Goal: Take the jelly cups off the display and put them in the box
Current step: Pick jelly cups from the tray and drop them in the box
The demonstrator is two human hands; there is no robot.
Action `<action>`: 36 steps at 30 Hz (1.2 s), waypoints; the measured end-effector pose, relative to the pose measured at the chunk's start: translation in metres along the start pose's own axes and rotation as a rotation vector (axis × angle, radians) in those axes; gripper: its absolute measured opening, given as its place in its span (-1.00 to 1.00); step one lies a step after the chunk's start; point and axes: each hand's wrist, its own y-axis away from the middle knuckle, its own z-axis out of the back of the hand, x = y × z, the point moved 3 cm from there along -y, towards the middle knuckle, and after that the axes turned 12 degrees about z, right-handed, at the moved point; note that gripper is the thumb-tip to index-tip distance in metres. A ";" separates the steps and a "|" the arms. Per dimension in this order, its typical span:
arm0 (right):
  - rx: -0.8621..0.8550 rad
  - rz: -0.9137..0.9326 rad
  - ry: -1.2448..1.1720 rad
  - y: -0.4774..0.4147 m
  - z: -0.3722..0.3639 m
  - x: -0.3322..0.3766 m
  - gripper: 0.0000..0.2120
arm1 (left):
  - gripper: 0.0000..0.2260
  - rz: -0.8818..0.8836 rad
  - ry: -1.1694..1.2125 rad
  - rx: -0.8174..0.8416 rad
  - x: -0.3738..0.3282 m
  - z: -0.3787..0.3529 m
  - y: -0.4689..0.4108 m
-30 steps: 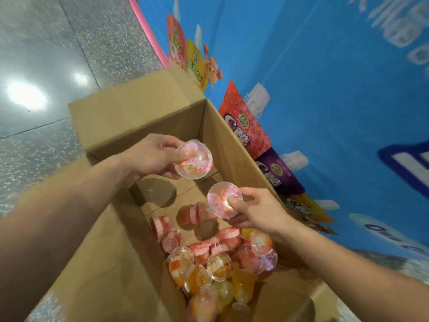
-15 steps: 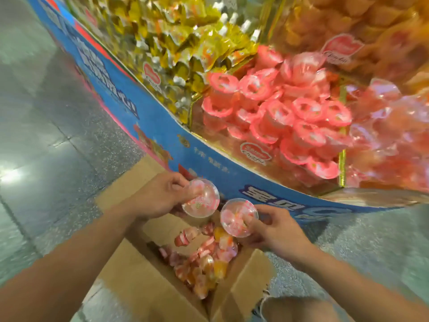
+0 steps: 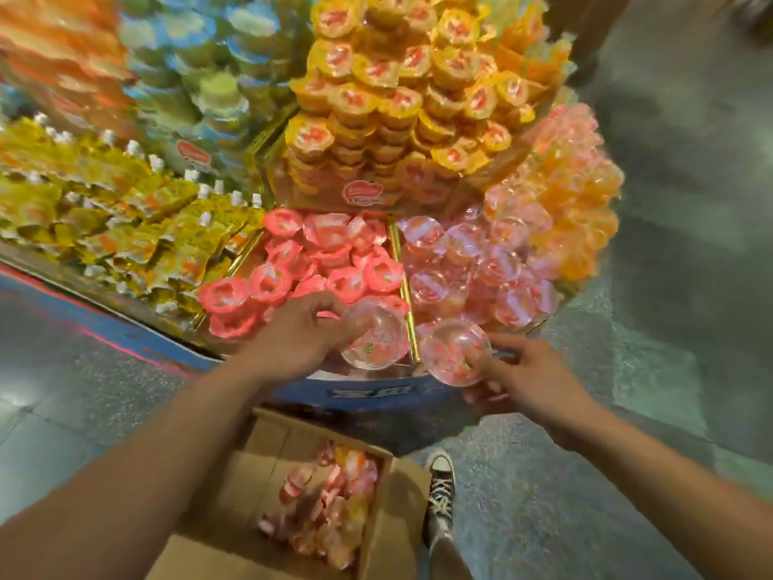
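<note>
My left hand [image 3: 299,330] grips a clear pink jelly cup [image 3: 373,339] at the front edge of the display. Just to its right, my right hand [image 3: 529,376] holds a second clear pink jelly cup [image 3: 454,353]. Both cups hover over the display's front rim, by the compartment of pink-lidded cups [image 3: 318,270] and the compartment of clear pink cups [image 3: 472,261]. Below, on the floor, the open cardboard box [image 3: 389,508] holds several jelly cups [image 3: 330,508].
Yellow-lidded cups [image 3: 401,98] pile up at the back of the display, yellow pouches [image 3: 104,215] at the left, orange cups [image 3: 581,203] at the right. A blue display base [image 3: 368,391] stands behind the box. A black sneaker [image 3: 439,491] is beside the box on the speckled floor.
The view has swung up from the box to the display. Both hands, each still holding a cup, now sit above the display's front edge instead of over the box.
</note>
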 end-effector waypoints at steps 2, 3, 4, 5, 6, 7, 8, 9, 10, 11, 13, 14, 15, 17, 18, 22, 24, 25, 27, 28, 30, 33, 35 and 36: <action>-0.044 -0.004 -0.044 -0.006 0.029 0.003 -0.78 | -0.73 -0.001 0.001 0.012 -0.023 -0.023 -0.015; -0.063 -0.009 -0.064 -0.010 0.043 0.003 -0.78 | -0.73 0.010 0.033 0.024 -0.032 -0.034 -0.023; -0.081 -0.013 -0.084 -0.014 0.057 0.003 -0.78 | -0.74 0.021 0.066 0.039 -0.041 -0.047 -0.031; -0.097 -0.019 -0.102 -0.019 0.071 0.003 -0.79 | -0.76 0.026 0.089 0.056 -0.050 -0.059 -0.039; -0.111 -0.028 -0.118 -0.024 0.085 0.001 -0.80 | -0.77 0.030 0.096 0.069 -0.059 -0.072 -0.045; -0.126 -0.041 -0.135 -0.029 0.099 -0.002 -0.80 | -0.78 0.032 0.099 0.077 -0.068 -0.083 -0.053; -0.138 -0.055 -0.148 -0.036 0.113 -0.005 -0.80 | -0.78 0.031 0.091 0.078 -0.077 -0.094 -0.061; -0.149 -0.068 -0.154 -0.042 0.127 -0.008 -0.79 | -0.79 0.029 0.078 0.072 -0.087 -0.103 -0.069; -0.160 -0.082 -0.157 -0.049 0.140 -0.011 -0.78 | -0.79 0.029 0.067 0.066 -0.095 -0.112 -0.078; -0.170 -0.092 -0.162 -0.056 0.153 -0.014 -0.77 | -0.79 0.030 0.067 0.065 -0.102 -0.120 -0.088; -0.191 -0.096 -0.183 -0.071 0.178 -0.019 -0.77 | -0.78 0.035 0.081 0.073 -0.116 -0.135 -0.108; -0.197 -0.097 -0.194 -0.080 0.189 -0.022 -0.77 | -0.78 0.037 0.087 0.076 -0.123 -0.142 -0.119; -0.202 -0.100 -0.205 -0.089 0.200 -0.025 -0.77 | -0.79 0.040 0.093 0.071 -0.129 -0.147 -0.131; -0.203 -0.109 -0.218 -0.107 0.218 -0.033 -0.73 | -0.80 0.043 0.110 0.037 -0.143 -0.155 -0.150; -0.200 -0.116 -0.218 -0.117 0.225 -0.039 -0.70 | -0.81 0.044 0.116 0.021 -0.149 -0.157 -0.159; -0.166 -0.157 -0.198 -0.153 0.247 -0.061 -0.59 | -0.74 0.050 0.116 -0.027 -0.166 -0.164 -0.192; -0.140 -0.173 -0.204 -0.169 0.251 -0.068 -0.55 | -0.76 0.044 0.107 -0.056 -0.170 -0.165 -0.207; -0.134 -0.179 -0.207 -0.176 0.252 -0.072 -0.52 | -0.77 0.039 0.110 -0.071 -0.172 -0.165 -0.213; -0.136 -0.187 -0.201 -0.190 0.252 -0.079 -0.47 | -0.74 0.037 0.130 -0.092 -0.176 -0.163 -0.222; -0.137 -0.190 -0.196 -0.196 0.251 -0.082 -0.46 | -0.74 0.032 0.141 -0.101 -0.177 -0.161 -0.225; -0.133 -0.199 -0.197 -0.205 0.247 -0.087 -0.47 | -0.77 0.020 0.150 -0.132 -0.177 -0.158 -0.230; -0.131 -0.222 -0.235 -0.214 0.238 -0.092 -0.60 | -0.79 0.020 0.166 -0.163 -0.173 -0.153 -0.235; -0.151 -0.237 -0.278 -0.217 0.234 -0.094 -0.72 | -0.79 0.035 0.171 -0.193 -0.166 -0.150 -0.239; -0.159 -0.243 -0.291 -0.219 0.233 -0.097 -0.75 | -0.80 0.042 0.172 -0.211 -0.163 -0.149 -0.242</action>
